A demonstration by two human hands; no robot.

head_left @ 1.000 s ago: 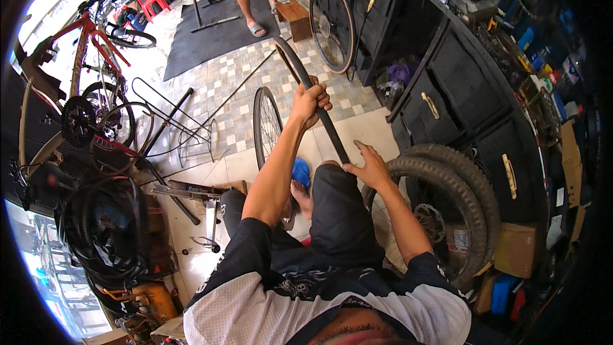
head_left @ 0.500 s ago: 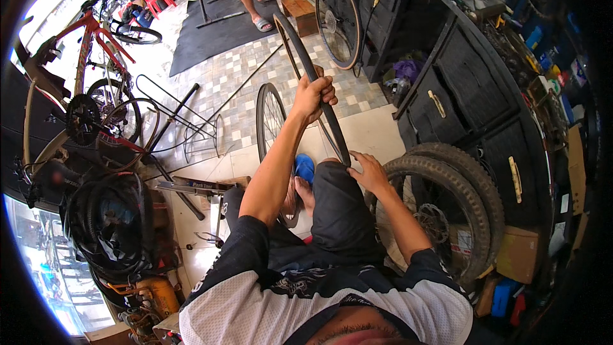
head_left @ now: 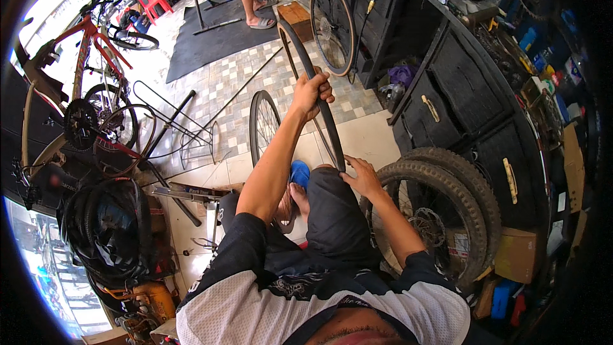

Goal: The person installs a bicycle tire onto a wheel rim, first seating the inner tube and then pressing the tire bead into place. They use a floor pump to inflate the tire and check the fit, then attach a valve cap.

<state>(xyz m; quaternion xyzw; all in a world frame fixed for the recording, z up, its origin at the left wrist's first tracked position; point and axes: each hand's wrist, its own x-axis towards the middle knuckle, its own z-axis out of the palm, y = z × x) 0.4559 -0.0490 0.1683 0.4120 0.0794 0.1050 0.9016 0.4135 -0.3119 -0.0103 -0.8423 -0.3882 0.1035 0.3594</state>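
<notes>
My left hand (head_left: 311,94) is wrapped around a narrow black bicycle tire (head_left: 331,131), fingers curled closed over its near side. The tire stands on edge in front of me, its upper end pointing away across the floor and its lower end by my right knee, in dark shorts (head_left: 335,223); I cannot tell whether it rests on the knee. My right hand (head_left: 364,177) is at that lower end, thumb and forefinger parted, fingertips right beside the rubber; I cannot make out whether they press on it.

Beyond my left forearm a spoked wheel (head_left: 257,124) stands upright, and a blue flip-flop (head_left: 300,174) is on the floor between it and my right knee. Just right of my right forearm I have two knobby tires (head_left: 461,182) upright, one behind the other, in front of a black cabinet (head_left: 463,92).

Farther off, another wheel (head_left: 351,38) leans near the cabinets beside a wooden box (head_left: 294,19), and a co-worker's legs (head_left: 250,1) stand at the edge of a black mat (head_left: 214,38). At far left I see an orange bicycle frame (head_left: 82,25), with a heap of black tires (head_left: 73,227) below it.
</notes>
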